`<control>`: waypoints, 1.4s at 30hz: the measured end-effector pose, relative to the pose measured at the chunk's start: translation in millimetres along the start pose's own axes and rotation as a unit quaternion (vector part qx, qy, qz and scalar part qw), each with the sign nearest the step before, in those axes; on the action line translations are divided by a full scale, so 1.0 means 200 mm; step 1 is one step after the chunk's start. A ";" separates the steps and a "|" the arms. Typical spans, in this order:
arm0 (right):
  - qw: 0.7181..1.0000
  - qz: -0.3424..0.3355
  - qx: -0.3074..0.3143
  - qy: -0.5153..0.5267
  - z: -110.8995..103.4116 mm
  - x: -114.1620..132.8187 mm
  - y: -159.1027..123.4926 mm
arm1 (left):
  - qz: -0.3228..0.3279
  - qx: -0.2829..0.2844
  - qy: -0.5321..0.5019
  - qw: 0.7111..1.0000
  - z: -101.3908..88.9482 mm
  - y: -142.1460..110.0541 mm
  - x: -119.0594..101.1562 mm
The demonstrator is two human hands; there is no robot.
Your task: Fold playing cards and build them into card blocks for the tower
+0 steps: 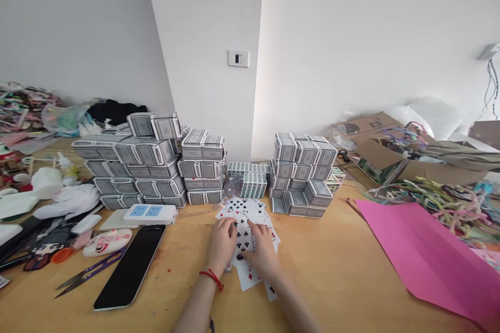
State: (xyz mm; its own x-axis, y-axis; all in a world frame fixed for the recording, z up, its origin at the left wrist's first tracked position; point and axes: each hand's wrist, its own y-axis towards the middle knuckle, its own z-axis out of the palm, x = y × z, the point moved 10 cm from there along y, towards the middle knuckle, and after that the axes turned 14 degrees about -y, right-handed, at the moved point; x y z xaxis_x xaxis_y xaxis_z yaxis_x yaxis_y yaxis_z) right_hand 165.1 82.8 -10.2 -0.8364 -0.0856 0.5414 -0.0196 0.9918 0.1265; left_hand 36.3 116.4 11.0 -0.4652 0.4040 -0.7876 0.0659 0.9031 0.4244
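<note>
Several playing cards [255, 209] lie spread face up on the wooden table, some overlapping. Over the middle of them a clubs card [244, 237] shows between my two hands. My left hand [222, 242], with a red string on its wrist, has its fingers curled in against the card's left edge. From the right side my right hand [263, 247] grips the same card, its thumb low on the face and its fingers near the upper edge. Whether more cards lie beneath it in my grasp is hidden. A three of diamonds [249, 277] shows below my hands.
Grey patterned card decks stand stacked at the left [148, 171] and right [300, 171], with green decks [253, 185] between. A phone [130, 265], purple scissors [91, 273] and a white power strip [150, 214] lie left. A pink sheet [422, 255] and yarn [433, 195] lie right.
</note>
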 end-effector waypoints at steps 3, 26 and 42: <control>1.000 0.013 -0.012 0.020 -0.02 -0.01 -0.01 | 0.033 0.015 0.031 0.999 0.02 -0.01 -0.04; 0.919 0.101 -0.141 0.353 -0.13 -0.26 0.02 | -0.049 -0.059 0.003 0.997 -0.07 0.01 0.02; 0.933 0.019 -0.026 0.357 -0.03 -0.03 -0.01 | -0.074 -0.176 0.040 0.981 -0.18 -0.03 0.02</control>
State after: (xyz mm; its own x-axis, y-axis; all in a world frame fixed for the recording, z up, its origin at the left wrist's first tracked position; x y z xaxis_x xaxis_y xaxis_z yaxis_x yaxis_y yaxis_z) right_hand 172.8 80.8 -8.7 -0.2564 -0.1107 0.9602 0.0447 0.9910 0.1261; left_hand 1.6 107.1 21.4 -0.5146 0.2465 -0.8212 -0.3100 0.8395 0.4463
